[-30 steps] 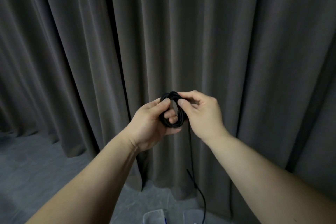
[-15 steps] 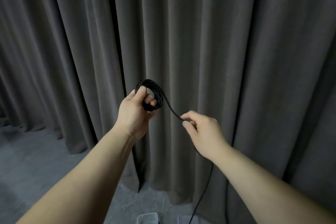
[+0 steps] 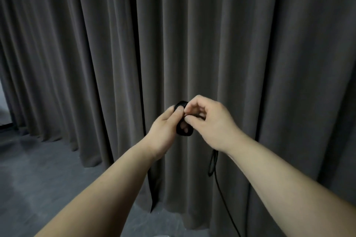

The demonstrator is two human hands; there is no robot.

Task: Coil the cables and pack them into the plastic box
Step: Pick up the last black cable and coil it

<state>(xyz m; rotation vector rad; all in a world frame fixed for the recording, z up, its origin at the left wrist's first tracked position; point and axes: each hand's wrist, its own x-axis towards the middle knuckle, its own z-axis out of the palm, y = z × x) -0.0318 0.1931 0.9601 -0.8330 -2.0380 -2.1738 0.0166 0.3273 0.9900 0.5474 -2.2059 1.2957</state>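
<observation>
A small coil of black cable (image 3: 184,131) is held up at chest height in front of the curtain. My left hand (image 3: 163,129) grips the coil with fingers through the loops and the thumb on top. My right hand (image 3: 210,123) pinches the cable against the coil's right side. The loose end of the cable (image 3: 213,163) hangs from under my right wrist, loops once and runs down to the bottom edge. The plastic box shows only as a faint clear rim (image 3: 159,235) at the bottom edge.
A dark grey pleated curtain (image 3: 192,44) fills the background right behind my hands. Grey floor (image 3: 38,175) lies at the lower left. A bright gap shows at the far left edge.
My right hand has come back up from the lower right to the coil, laying another turn on it. Both hands met near the centre and the view tilted up, so the box nearly left the frame.
</observation>
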